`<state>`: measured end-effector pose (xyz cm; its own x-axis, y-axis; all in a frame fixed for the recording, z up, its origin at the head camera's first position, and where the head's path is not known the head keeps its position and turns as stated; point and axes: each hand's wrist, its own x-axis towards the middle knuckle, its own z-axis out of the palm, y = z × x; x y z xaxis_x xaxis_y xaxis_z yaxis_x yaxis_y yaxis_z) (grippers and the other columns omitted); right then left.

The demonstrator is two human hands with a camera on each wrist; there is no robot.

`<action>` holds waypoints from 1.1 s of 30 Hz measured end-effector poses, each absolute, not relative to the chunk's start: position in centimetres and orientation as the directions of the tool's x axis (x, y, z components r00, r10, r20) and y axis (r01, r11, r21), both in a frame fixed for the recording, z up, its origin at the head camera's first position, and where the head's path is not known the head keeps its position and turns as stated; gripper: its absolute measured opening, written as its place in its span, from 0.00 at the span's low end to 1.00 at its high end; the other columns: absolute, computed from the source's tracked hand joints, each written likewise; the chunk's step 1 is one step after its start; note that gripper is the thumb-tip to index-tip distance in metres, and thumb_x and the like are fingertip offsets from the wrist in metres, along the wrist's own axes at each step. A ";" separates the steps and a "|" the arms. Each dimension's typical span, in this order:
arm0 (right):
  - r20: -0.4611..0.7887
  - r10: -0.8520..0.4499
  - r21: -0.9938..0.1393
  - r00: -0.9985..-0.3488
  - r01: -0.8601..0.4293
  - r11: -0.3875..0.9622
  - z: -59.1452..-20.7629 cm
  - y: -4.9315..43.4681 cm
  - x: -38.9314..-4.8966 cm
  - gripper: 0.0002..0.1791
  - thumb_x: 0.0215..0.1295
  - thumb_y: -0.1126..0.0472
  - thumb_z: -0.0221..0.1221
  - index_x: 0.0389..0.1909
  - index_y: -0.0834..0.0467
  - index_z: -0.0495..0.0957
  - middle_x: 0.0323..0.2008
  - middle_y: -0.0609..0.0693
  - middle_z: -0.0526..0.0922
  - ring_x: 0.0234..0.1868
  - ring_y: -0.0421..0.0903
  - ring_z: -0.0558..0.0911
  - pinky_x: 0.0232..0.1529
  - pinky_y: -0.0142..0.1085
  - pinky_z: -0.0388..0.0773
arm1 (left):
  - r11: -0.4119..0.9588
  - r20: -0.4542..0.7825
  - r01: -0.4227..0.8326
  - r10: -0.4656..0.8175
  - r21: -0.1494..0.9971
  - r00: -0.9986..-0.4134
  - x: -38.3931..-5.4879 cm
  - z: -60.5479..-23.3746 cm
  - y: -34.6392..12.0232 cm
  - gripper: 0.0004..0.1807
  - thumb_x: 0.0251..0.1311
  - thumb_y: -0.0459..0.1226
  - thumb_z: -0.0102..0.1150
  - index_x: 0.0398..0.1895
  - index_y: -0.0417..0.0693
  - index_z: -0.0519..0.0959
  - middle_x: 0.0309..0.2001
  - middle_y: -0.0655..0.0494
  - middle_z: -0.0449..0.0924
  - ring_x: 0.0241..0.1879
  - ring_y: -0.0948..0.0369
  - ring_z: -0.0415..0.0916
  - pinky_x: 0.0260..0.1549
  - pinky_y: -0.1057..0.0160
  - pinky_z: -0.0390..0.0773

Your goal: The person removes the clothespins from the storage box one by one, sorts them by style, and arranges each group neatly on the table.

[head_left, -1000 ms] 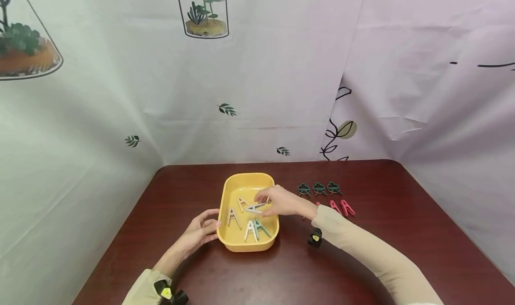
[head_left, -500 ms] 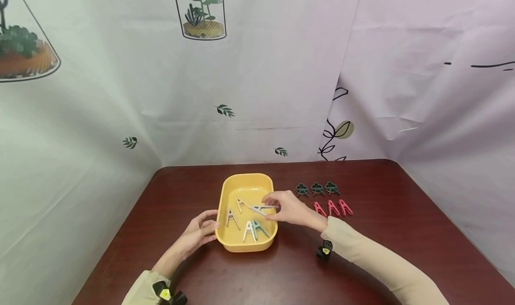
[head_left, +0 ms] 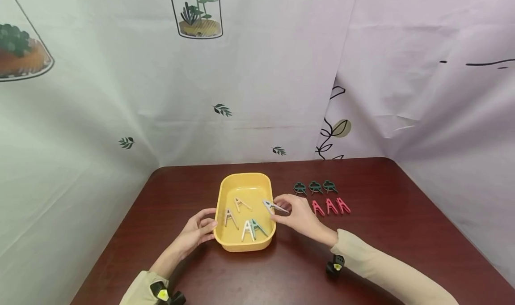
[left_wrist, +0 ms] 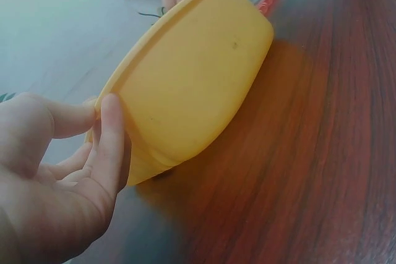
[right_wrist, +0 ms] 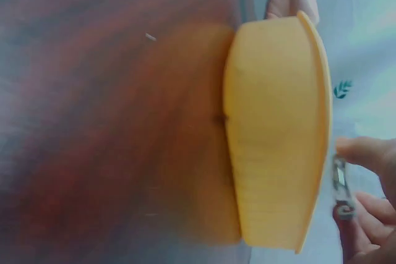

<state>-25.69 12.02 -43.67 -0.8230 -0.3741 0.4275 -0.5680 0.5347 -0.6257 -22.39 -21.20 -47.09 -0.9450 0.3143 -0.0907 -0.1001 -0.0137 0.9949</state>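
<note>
A yellow plastic basin [head_left: 246, 244] stands on the table, and my left hand [head_left: 197, 230] pinches its left rim between thumb and fingers, as the left wrist view shows closely. My right hand [head_left: 299, 213] holds a pale grey clothespin [head_left: 276, 206] between thumb and fingertips, over the basin's right rim. Inside the basin lie a peach clothespin [head_left: 242, 204], a beige clothespin [head_left: 230, 218], a white clothespin [head_left: 247, 231] and a teal clothespin [head_left: 258, 227]; the white and teal ones overlap. In the right wrist view, the held clothespin [right_wrist: 341, 187] appears just beyond the rim.
Right of the basin, three dark green clips [head_left: 315, 187] stand in a row, with three red clothespins [head_left: 331, 206] in a row nearer me. A dark red wooden table [head_left: 257, 282] carries everything. White printed cloth [head_left: 249, 72] hangs behind and at both sides.
My right hand has moved right with the grey clothespin, from over the basin's middle to its right rim. My left hand keeps its grip on the left rim.
</note>
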 end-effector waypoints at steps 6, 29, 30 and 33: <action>0.447 -0.283 -0.613 -0.849 -0.521 0.594 -44.1 13.1 -24.3 0.22 0.44 0.55 0.76 0.41 0.55 0.81 0.33 0.44 0.83 0.33 0.39 0.81 0.35 0.29 0.79 | -0.019 -0.097 -0.108 0.308 0.994 -0.946 -22.5 -47.1 -21.3 0.32 0.67 0.35 0.56 0.68 0.35 0.54 0.39 0.58 0.79 0.38 0.65 0.80 0.40 0.67 0.83; 0.222 -0.115 -0.624 -0.968 -0.232 0.746 -46.0 17.5 -21.6 0.20 0.41 0.56 0.77 0.35 0.58 0.82 0.23 0.43 0.79 0.25 0.35 0.74 0.26 0.28 0.70 | -0.017 -0.087 -0.098 0.331 0.995 -0.940 -22.1 -46.6 -21.2 0.34 0.68 0.34 0.54 0.69 0.32 0.50 0.40 0.58 0.79 0.40 0.66 0.80 0.40 0.68 0.82; 0.216 -0.112 -0.617 -0.970 -0.225 0.755 -46.1 17.6 -21.6 0.20 0.41 0.56 0.77 0.35 0.59 0.82 0.23 0.43 0.79 0.25 0.35 0.74 0.26 0.28 0.70 | -0.018 -0.086 -0.097 0.330 0.995 -0.940 -22.1 -46.6 -21.2 0.34 0.68 0.34 0.54 0.69 0.32 0.50 0.40 0.58 0.79 0.40 0.66 0.80 0.39 0.68 0.82; 0.204 -0.100 -0.590 -0.974 -0.204 0.781 -46.2 18.0 -21.4 0.20 0.40 0.56 0.77 0.34 0.59 0.82 0.23 0.43 0.79 0.24 0.35 0.73 0.25 0.29 0.69 | -0.014 -0.089 -0.099 0.326 0.995 -0.941 -22.0 -46.5 -21.1 0.34 0.68 0.35 0.55 0.69 0.32 0.51 0.41 0.58 0.79 0.40 0.66 0.80 0.39 0.69 0.82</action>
